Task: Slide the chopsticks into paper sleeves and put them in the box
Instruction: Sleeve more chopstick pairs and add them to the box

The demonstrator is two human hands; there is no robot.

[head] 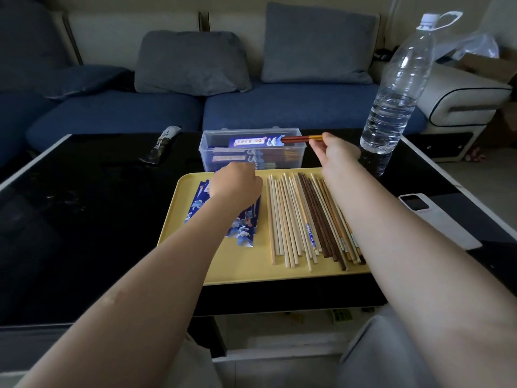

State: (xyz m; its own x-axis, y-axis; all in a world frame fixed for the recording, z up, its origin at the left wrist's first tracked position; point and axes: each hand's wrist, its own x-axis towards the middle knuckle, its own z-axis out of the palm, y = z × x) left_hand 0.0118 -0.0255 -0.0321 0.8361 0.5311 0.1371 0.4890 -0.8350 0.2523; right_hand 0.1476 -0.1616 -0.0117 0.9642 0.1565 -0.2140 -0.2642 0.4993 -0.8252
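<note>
Evidently the deposit step was in hand: the right hand [334, 152] pinched, between thumb and fingertips, the gold-banded butt end of a pair of dark red chopsticks [300, 138] whose tips were already sheathed in a blue printed paper sleeve [256, 141]; this sleeved pair lay level across the top of the clear rectangular plastic box [207, 152], its sleeve end over the interior and its bare end projecting past the right wall; several sleeved pairs were already stacked inside the box (their count could not be told through the plastic). Meanwhile the left hand [235, 183] rested knuckles-up on the loose stack of blue patterned paper sleeves [246, 228] at the left of the flat yellow tray [223, 264]; its fingers curled downward onto the stack, though whether they had pinched one sleeve could not be told. Unsleeved chopsticks [305, 219], pale wooden and dark brown, lay side by side on the tray's right half, so much of the task was judged to remain. The next move called for lowering the held pair flat onto those in the box and letting go; the left hand would then need to separate a single sleeve. A tall clear water bottle [394, 88] stood on the black glass table [84, 219], just beyond the right hand.
</note>
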